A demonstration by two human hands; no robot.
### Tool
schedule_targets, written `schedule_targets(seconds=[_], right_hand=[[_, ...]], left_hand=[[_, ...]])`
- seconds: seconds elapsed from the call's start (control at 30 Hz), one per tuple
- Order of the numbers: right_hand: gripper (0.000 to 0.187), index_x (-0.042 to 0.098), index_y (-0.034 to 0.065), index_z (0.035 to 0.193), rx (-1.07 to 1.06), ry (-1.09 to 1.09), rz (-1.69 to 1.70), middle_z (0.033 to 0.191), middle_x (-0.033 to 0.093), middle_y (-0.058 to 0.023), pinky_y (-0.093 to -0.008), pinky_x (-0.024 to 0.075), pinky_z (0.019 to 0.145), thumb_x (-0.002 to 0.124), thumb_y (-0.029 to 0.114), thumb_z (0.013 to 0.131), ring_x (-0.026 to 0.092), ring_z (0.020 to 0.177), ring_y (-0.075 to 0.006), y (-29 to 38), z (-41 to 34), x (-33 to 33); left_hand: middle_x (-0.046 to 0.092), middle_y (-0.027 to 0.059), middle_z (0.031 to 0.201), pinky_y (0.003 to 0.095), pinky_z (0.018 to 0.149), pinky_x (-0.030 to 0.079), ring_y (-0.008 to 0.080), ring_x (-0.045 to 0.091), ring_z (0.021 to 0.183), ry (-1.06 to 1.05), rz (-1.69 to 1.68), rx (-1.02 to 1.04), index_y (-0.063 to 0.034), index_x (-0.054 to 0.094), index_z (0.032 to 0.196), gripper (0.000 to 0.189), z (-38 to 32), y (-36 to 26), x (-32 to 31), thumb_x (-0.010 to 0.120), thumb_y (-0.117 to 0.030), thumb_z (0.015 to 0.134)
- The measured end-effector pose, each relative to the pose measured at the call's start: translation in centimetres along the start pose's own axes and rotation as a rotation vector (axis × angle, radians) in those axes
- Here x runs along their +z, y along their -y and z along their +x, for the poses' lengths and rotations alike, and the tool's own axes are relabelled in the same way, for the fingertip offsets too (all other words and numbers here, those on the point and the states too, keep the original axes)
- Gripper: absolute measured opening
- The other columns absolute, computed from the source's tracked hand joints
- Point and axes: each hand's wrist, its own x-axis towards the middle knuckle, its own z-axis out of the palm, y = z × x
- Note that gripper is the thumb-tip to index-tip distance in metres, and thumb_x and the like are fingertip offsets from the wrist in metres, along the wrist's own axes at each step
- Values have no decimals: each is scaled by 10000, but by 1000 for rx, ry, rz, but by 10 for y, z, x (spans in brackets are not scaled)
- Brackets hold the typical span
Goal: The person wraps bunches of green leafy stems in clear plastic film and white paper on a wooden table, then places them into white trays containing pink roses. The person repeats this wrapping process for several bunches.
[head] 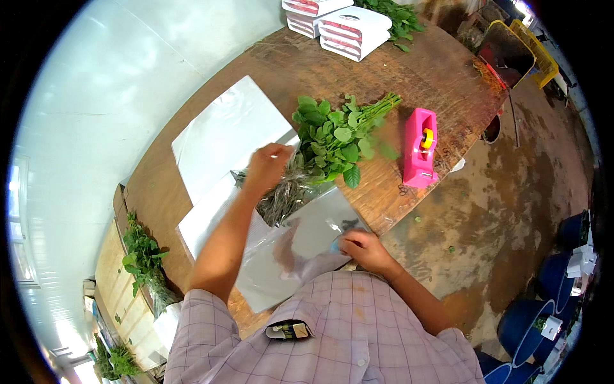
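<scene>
My left hand [270, 165] is closed, fingertips together, at the inner edge of a white sheet [230, 129], above a heap of crumpled clear film [283, 192]; what it grips is unclear. Low on the right, my right hand [364, 247] is curled at the corner of a stack of clear plastic sheets [307, 245], beside something small and light blue. Whether it pinches the film cannot be told. A bundle of leafy green stems [336, 134] lies past the film, its stem ends towards the right. A pink tape dispenser [420, 149] with a yellow core stands right of the bundle.
White-wrapped bundles with pink-red layers [355, 31] are stacked at the wooden table's [383, 77] far side, near more greenery [395, 19]. Another leafy bunch [141, 254] lies at the left. Yellow crates [537, 53] stand far right; blue buckets [525, 326] stand on the wet floor.
</scene>
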Motion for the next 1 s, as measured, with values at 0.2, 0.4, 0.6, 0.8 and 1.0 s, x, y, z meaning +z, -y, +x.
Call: schedule_targets(seconds=[0.2, 0.4, 0.6, 0.8, 1.0], right_hand=[[292, 652, -8, 868, 184, 19, 97, 699, 611, -32, -288, 455, 575, 604, 271, 942, 546, 627, -99, 18, 18, 27], [296, 637, 0, 840, 235, -27, 218, 704, 599, -18, -269, 452, 580, 606, 274, 947, 527, 630, -93, -5, 18, 36], [311, 623, 7, 846, 192, 31, 273, 728, 595, -16, -258, 454, 641, 592, 296, 955, 532, 695, -85, 0, 18, 23], [222, 623, 25, 940, -18, 112, -51, 822, 622, -18, -289, 466, 688, 558, 236, 965, 565, 757, -137, -19, 68, -6], [478, 439, 174, 1388, -287, -24, 594, 1363, 513, -75, -379, 431, 1001, 580, 250, 938, 506, 1217, -234, -9, 172, 50]], left_hand=[[673, 154, 1130, 450, 957, 446, 336, 615, 1082, 36, 680, -3, -91, 567, 1294, 548, 32, 57, -32, 508, -475, 909], [437, 272, 1388, 514, 1000, 406, 395, 449, 1278, 128, 830, 335, -166, 192, 1518, 1066, -1, 15, 46, 762, -453, 664], [506, 236, 1279, 507, 982, 427, 403, 503, 1187, 253, 663, 246, -191, 229, 1507, 1044, 0, -1, 23, 753, -268, 607], [515, 189, 1307, 426, 957, 459, 371, 529, 1168, 101, 417, 422, -116, 295, 1479, 989, -59, -29, -33, 771, -190, 615], [526, 181, 1297, 417, 946, 460, 374, 541, 1146, 167, 220, 542, -131, 288, 1486, 1028, -84, -51, -39, 818, -199, 608]])
